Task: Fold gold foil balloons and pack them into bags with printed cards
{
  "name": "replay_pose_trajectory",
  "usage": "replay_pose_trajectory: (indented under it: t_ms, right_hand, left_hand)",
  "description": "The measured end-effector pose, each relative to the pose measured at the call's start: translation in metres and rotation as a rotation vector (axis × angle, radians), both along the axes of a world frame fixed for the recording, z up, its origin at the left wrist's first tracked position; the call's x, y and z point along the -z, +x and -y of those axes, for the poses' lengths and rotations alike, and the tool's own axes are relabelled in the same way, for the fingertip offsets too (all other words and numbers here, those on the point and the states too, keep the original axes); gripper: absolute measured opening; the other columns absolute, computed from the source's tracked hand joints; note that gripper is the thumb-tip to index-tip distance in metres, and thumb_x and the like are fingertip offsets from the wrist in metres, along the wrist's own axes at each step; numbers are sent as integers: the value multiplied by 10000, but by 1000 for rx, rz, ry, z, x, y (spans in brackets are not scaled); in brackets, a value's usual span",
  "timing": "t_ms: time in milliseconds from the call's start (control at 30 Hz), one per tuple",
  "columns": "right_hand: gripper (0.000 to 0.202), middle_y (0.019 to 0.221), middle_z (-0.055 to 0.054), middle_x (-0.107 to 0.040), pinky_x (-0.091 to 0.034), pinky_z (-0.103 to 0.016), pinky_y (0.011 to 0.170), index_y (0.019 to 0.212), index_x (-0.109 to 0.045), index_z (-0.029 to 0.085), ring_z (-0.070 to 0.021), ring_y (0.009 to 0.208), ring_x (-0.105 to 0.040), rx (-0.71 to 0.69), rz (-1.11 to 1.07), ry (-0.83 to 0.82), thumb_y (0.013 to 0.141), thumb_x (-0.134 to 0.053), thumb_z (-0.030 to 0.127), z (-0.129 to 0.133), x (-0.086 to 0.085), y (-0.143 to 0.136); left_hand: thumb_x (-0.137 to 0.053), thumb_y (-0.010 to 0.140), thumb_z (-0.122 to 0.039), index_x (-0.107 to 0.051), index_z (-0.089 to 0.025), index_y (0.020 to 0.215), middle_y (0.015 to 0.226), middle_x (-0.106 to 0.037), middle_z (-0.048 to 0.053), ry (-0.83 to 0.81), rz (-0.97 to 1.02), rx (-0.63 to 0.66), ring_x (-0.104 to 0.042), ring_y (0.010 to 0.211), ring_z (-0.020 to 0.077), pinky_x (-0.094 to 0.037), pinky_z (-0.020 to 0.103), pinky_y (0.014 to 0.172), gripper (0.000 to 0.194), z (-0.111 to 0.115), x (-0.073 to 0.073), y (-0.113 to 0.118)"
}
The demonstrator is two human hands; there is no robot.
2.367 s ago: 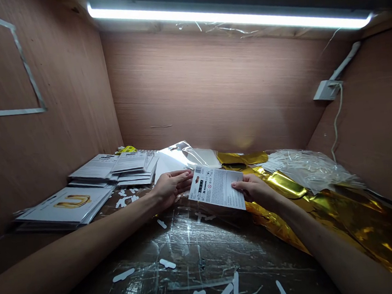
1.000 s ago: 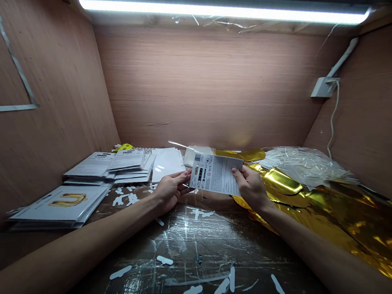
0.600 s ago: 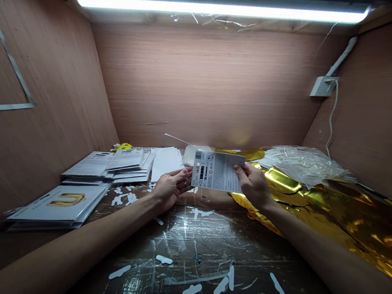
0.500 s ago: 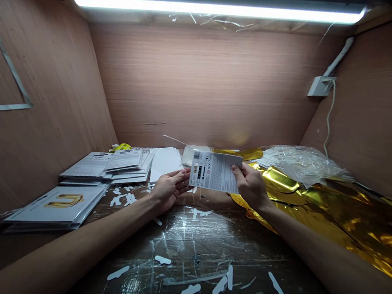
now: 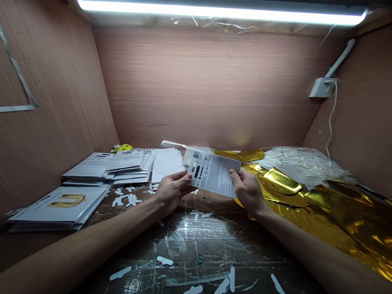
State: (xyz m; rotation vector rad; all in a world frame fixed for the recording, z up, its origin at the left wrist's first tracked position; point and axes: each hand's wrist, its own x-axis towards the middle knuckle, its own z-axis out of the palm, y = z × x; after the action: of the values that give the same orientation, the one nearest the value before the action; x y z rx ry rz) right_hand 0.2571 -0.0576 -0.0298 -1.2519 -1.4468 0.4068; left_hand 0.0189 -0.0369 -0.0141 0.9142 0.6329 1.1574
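Observation:
A printed packaging card [image 5: 216, 175] in a clear sleeve is held tilted over the middle of the table, its text and barcode side facing me. My right hand [image 5: 248, 188] grips its right end, thumb on top. At its left edge, my left hand [image 5: 174, 190] pinches the card near the hang hole between thumb and fingers. A clear plastic flap [image 5: 175, 144] sticks out past the card's far left corner. Under and beyond my right hand lie gold foil sheets [image 5: 302, 210].
Stacks of packed cards [image 5: 59, 204] stand at the left, the front one picturing a gold letter U. White cards [image 5: 166, 164] lie at the back. A clear bag of white sticks [image 5: 298, 162] rests at the back right. White paper cut-outs [image 5: 192, 292] are scattered over the dark table [image 5: 177, 241].
My left thumb has moved onto the card's left edge and now pinches it. The card has turned slightly, and its clear flap shows wider. The view has shifted a little.

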Motion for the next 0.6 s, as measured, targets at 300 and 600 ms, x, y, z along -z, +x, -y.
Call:
replay_pose_trajectory:
  t_ms: [300, 600]
  right_hand:
    - [452, 731, -52, -683, -400, -273, 522, 872, -652, 163, -195, 614, -576, -125, -252, -68, 862, -636, 615, -12, 7, 6]
    - [456, 725, -48, -666, -417, -275, 519, 863, -630, 176, -192, 608, -566, -143, -207, -52, 878, -613, 631, -9, 5, 5]
  left_hand:
    - [-820, 627, 40, -743, -91, 1190, 1113, -767, 159, 169, -33, 146, -744, 962, 201, -582, 252, 887, 584, 0, 2, -7]
    - [-864, 625, -13, -721, -99, 1232, 1048, -783, 138, 189, -42, 101, -745, 867, 158, -580, 228, 825, 630, -1, 0, -4]
